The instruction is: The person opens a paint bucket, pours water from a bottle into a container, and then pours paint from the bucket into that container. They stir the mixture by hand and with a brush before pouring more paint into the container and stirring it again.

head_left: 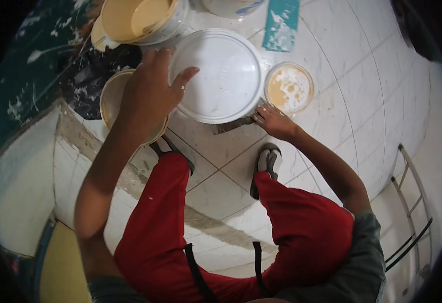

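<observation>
A round white lid (218,76) tops a large bucket standing in front of me. Over its left edge is my left hand (155,86), open, with the thumb stretched across the lid and the fingers reaching to its far left rim. My right hand (275,121) is closed at the lid's near right rim. It grips a putty knife (232,125), whose dark, stained blade points left along the near side of the bucket. Below my left forearm, partly hidden by it, stands an open bucket (110,96).
Right of the lid lies a round tub lid smeared with white paste (289,87). Behind it is a paste-spotted teal board (280,25). A cream-lined bucket (137,20) stands back left beside black plastic (87,81). A metal ladder (410,202) is at right.
</observation>
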`<state>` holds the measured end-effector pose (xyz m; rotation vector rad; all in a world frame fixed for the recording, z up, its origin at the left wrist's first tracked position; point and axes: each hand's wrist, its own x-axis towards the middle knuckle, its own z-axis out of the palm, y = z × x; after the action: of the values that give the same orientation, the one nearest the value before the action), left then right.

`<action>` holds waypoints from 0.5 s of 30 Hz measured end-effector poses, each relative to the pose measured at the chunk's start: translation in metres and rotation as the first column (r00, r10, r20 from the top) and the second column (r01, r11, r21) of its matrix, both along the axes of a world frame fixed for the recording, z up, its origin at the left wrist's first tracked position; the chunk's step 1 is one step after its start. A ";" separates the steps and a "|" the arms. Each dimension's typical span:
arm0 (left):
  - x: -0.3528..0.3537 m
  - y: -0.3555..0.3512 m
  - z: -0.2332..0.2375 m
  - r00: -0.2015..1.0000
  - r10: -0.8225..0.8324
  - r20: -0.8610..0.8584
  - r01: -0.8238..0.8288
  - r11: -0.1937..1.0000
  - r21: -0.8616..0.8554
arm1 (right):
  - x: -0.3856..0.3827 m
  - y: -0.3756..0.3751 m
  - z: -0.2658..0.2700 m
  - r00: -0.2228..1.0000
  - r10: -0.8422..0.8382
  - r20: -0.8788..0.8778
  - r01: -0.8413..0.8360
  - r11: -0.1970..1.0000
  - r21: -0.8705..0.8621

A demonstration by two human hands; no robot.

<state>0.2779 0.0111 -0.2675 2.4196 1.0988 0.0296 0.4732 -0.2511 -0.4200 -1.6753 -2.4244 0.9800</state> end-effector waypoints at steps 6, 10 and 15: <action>-0.027 0.012 -0.002 0.999 -0.008 -0.034 0.001 0.978 -0.210 | -0.011 0.021 -0.005 0.988 -0.136 -0.068 0.131 0.989 -0.072; -0.018 0.019 -0.016 0.986 0.166 0.016 -0.145 0.904 -0.403 | 0.003 0.036 -0.013 0.982 -0.166 -0.086 0.165 0.986 -0.020; -0.014 0.020 -0.030 0.985 0.171 -0.002 -0.162 0.929 -0.334 | 0.033 0.059 0.022 0.991 -0.122 0.045 0.113 0.980 0.163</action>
<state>0.2635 0.0311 -0.2977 2.0173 1.1891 -0.0634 0.5066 -0.1924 -0.3979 -1.7873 -2.3335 0.7133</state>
